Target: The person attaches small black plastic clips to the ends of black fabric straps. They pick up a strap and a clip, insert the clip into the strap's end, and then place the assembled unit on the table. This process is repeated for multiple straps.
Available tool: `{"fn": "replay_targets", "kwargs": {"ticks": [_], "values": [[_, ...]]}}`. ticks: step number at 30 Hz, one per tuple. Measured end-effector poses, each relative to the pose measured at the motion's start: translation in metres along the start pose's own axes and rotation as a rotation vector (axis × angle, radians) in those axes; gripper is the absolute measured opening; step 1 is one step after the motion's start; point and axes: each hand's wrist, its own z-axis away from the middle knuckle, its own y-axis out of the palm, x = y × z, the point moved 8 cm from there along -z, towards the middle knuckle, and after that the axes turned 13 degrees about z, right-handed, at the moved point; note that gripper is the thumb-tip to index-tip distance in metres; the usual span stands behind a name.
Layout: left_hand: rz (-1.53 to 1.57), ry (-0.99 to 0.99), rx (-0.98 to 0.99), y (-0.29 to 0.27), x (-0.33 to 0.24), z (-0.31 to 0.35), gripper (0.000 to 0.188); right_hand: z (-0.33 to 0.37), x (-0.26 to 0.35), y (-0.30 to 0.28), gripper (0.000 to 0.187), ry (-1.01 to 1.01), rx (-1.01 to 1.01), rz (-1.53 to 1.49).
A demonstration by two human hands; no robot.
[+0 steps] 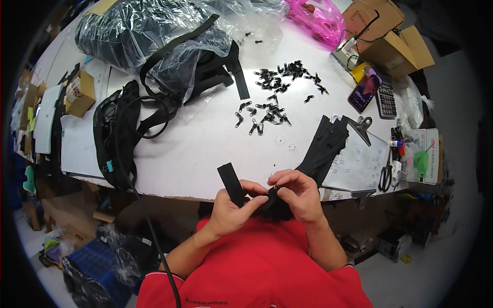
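Observation:
My left hand (233, 209) is closed on a black zipper strip (231, 183), whose free end sticks up past my knuckles. Opposite it, my right hand (300, 195) pinches a small dark zipper slider (277, 188) at the strip's other end, between thumb and fingers. Both hands meet just over the table's front edge, fingertips almost touching. How far the slider sits on the strip is hidden by my fingers. Loose black zipper sliders (275, 114) lie scattered in the middle of the table. Beside my right hand rests a stack of black zipper strips (326, 146).
Clear plastic bags of black material (149, 38) and a black bag (114, 128) fill the left. A cable (145, 210) hangs down past my left arm. At right are a clipboard (354, 164), scissors (385, 178), a phone (365, 90), a calculator (386, 101) and a carton (398, 49).

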Motion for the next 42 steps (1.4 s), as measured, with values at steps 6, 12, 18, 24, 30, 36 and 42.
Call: {"fn": "replay_targets", "kwargs": {"ticks": [6, 12, 18, 24, 30, 36, 42], "values": [[0.054, -0.004, -0.038, 0.007, -0.002, 0.003, 0.015, 0.005, 0.04, 0.006, 0.02, -0.312, 0.004, 0.475], [-0.004, 0.091, -0.003, 0.01, -0.008, 0.003, 0.019, 0.005, 0.05, 0.008, 0.022, -0.354, -0.018, 0.607], [-0.084, 0.072, 0.022, 0.011, -0.006, 0.006, 0.02, 0.008, 0.047, 0.007, 0.024, -0.359, -0.032, 0.581], [-0.037, 0.145, -0.055, 0.009, -0.007, 0.005, 0.017, 0.009, 0.045, 0.006, 0.024, -0.381, -0.018, 0.587], [-0.029, 0.194, -0.072, 0.013, -0.012, 0.004, 0.018, 0.019, 0.056, 0.015, 0.028, -0.541, -0.193, 0.708], [-0.119, 0.359, 0.021, 0.017, -0.026, 0.004, 0.02, 0.027, 0.02, 0.011, 0.007, 0.037, -0.251, 0.23], [-0.049, 0.317, 0.017, 0.015, -0.013, 0.002, 0.018, 0.025, -0.004, 0.016, 0.006, 0.091, -0.143, 0.252]]}}
